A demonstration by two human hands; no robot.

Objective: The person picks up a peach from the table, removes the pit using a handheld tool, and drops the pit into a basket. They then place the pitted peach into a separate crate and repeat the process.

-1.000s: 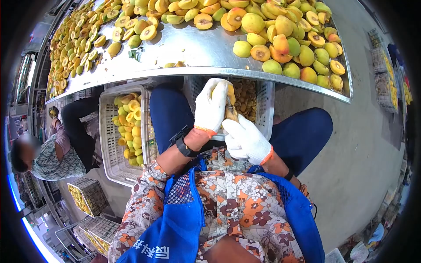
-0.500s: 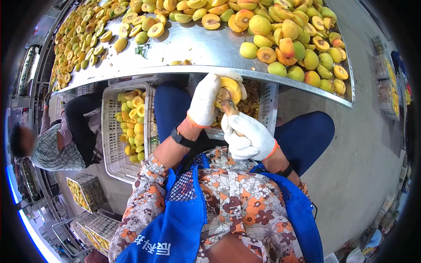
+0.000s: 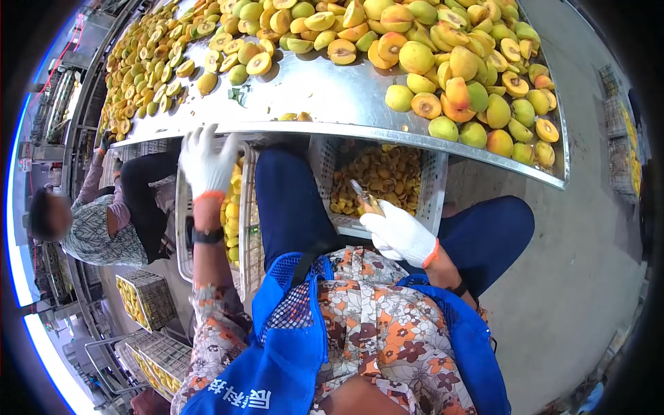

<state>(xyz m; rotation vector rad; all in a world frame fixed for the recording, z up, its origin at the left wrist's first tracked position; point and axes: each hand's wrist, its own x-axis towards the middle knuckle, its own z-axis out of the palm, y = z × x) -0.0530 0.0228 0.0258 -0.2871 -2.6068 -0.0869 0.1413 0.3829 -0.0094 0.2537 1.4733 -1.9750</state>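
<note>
My left hand (image 3: 206, 160), in a white glove, hovers with fingers spread over the white crate of peach halves (image 3: 181, 228) at my left knee; it holds nothing. My right hand (image 3: 400, 232), also gloved, grips a small pitting knife (image 3: 364, 197) whose blade points up over the white crate of pits (image 3: 434, 194) between my knees. Above both hands runs the steel table (image 3: 325, 86), piled with whole and halved yellow peaches (image 3: 460, 76).
Another person (image 3: 90, 221) in a patterned shirt sits at the left, reaching to the table. More crates of fruit (image 3: 142, 301) stand on the floor at lower left. Bare concrete floor (image 3: 574, 277) lies to the right.
My left hand let go of the peach half it held by the knife and swung left over the crate of halves. My right hand dropped slightly, still holding the knife.
</note>
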